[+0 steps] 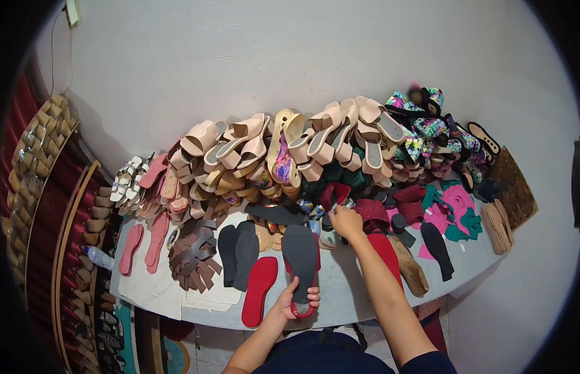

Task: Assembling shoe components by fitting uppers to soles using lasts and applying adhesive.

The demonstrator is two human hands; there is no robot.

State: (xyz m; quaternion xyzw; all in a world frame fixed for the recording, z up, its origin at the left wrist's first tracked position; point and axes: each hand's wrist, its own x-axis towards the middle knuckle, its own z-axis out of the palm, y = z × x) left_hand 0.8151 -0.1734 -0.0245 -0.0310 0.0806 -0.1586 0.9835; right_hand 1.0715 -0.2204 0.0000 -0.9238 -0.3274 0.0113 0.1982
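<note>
My left hand (297, 300) is closed round the heel end of a shoe (300, 249), whose dark grey sole faces up. Red shows at its heel and along its sides. My right hand (347, 223) reaches farther over the table, fingers curled beside a dark red shoe upper (335, 194); whatever it grips is hidden. A red insole (260, 292) lies left of the held shoe. Partly behind my right forearm lies another red insole (383, 252), with a brown shoe last (409, 267) to its right. More dark red uppers (372, 215) sit past my right hand.
Beige heeled sandals (327, 134) are piled along the wall, with patterned sandals (430, 131) at right. Brown strips (193, 255), black soles (246, 255) and pink insoles (131, 248) lie at left. Pink and green scraps (457, 209) cover the right. A bottle (98, 257) stands by the left edge.
</note>
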